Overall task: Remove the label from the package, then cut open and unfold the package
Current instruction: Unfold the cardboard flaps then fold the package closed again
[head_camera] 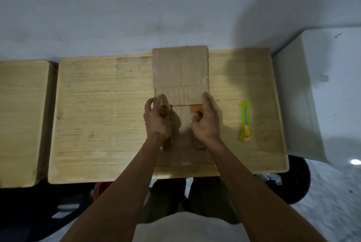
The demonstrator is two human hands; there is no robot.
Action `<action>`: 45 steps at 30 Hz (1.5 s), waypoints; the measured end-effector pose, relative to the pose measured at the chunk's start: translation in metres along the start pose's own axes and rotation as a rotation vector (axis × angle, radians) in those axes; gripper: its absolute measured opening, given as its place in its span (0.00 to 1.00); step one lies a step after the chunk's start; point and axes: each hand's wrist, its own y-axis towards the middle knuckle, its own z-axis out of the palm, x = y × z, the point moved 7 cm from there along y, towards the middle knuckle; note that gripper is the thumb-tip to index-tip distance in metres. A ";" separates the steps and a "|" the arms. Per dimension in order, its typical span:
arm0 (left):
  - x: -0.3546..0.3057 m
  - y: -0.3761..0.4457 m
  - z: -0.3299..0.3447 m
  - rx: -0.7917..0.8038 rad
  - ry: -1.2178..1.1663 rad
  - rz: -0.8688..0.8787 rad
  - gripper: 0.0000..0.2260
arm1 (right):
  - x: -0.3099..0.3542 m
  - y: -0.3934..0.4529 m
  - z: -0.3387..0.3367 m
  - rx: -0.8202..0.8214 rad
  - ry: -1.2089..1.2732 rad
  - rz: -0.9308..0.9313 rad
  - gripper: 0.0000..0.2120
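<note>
A brown cardboard package (180, 71) lies flat on the wooden table (101, 109), long side running away from me. Across its middle runs a dark line, either a fold or the lifted edge of a near flap. My left hand (156, 120) holds the left end of that line with fingers curled over the left edge. My right hand (205, 120) grips the right end, next to an orange patch (195, 109) on the cardboard. A yellow-green utility knife (244, 122) rests on the table to the right of my right hand. I see no clear label.
A second wooden table (21, 120) stands to the left with a narrow gap between. A white box-like block (304, 93) stands right of the table. A pale wall (175, 7) rises behind. My legs are below the table's near edge.
</note>
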 end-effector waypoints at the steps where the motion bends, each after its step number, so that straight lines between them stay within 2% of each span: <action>1: -0.001 0.005 0.000 0.039 0.011 -0.024 0.32 | 0.001 0.005 0.000 0.015 0.025 0.043 0.35; 5: 0.000 0.014 -0.001 0.164 -0.186 -0.222 0.43 | 0.003 0.018 0.002 0.097 0.145 0.165 0.39; 10: -0.009 0.015 0.001 0.240 -0.358 -0.312 0.45 | 0.005 0.028 0.005 0.133 0.281 0.240 0.45; 18: -0.016 0.012 -0.005 0.196 -0.578 -0.365 0.34 | 0.005 0.031 -0.001 0.136 0.445 0.245 0.48; 24: -0.006 0.008 -0.008 0.165 -0.700 -0.445 0.26 | 0.005 0.024 -0.009 0.061 0.851 0.372 0.40; 27: -0.014 0.004 -0.012 0.146 -0.760 -0.440 0.21 | 0.001 0.020 -0.013 0.018 0.918 0.436 0.37; 33: -0.007 0.013 -0.023 0.140 -0.870 -0.513 0.35 | -0.003 0.015 -0.025 0.044 0.941 0.420 0.27; 36: -0.005 0.008 -0.025 0.237 -0.903 -0.523 0.42 | -0.009 0.014 -0.025 0.172 1.008 0.403 0.28; 38: -0.007 0.004 -0.026 0.323 -0.866 -0.504 0.41 | -0.012 0.012 -0.023 0.303 0.963 0.376 0.34; 41: -0.016 0.002 -0.029 0.391 -0.681 -0.397 0.31 | -0.014 0.009 -0.024 0.392 0.813 0.315 0.40; 43: -0.026 -0.001 -0.028 0.437 -0.461 -0.257 0.26 | -0.015 0.008 -0.026 0.450 0.607 0.254 0.44; 45: -0.023 -0.004 -0.022 0.435 -0.294 -0.164 0.23 | -0.013 0.005 -0.026 0.495 0.363 0.145 0.40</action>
